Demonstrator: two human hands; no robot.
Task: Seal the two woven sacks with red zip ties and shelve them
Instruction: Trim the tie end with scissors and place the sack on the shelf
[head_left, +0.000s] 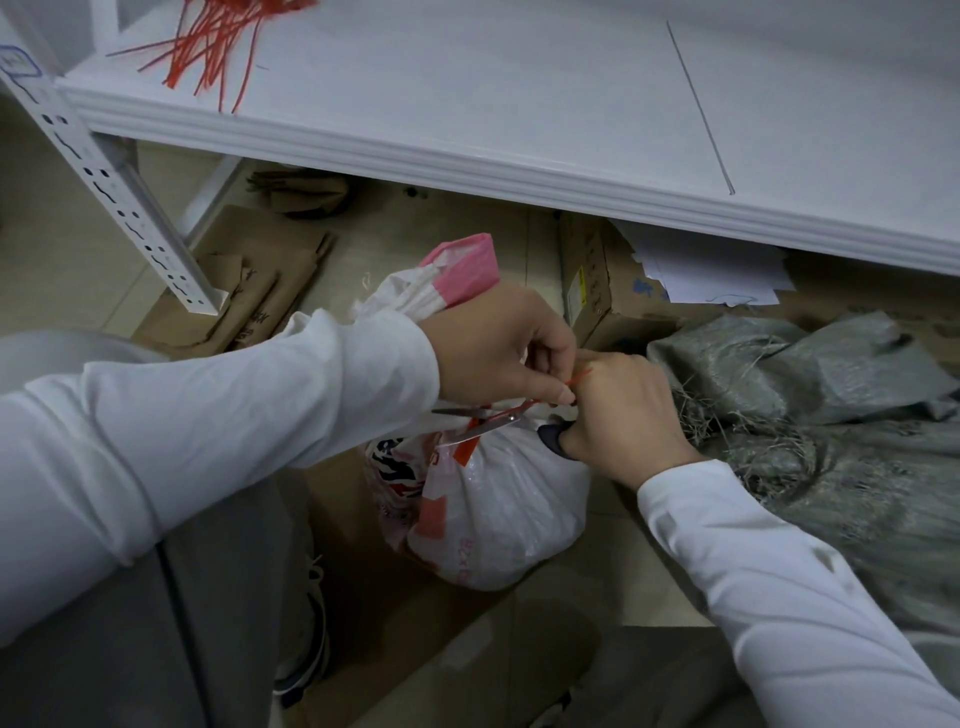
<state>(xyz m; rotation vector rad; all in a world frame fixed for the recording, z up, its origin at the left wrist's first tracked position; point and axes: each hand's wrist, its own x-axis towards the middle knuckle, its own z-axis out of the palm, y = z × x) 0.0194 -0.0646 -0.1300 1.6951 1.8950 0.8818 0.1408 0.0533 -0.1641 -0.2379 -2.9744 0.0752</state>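
A white woven sack (498, 509) with red and pink print stands on the floor, its neck gathered under my hands. My left hand (493, 348) pinches the tail of a red zip tie (579, 378) wrapped at the neck. My right hand (623, 415) grips the dark handle of a pair of scissors (478, 423), whose open blades point left just below the tie. A grey woven sack (831, 415) lies slumped on the floor to the right, with loose frayed threads. A bundle of spare red zip ties (218, 47) lies on the white shelf (467, 104) at top left.
The white shelf board spans the top, carried by a perforated metal post (119, 208) at left. Cardboard boxes (602, 291) and flattened cardboard (260, 291) lie under and before the shelf. My knee and shoe (306, 623) are at the lower left.
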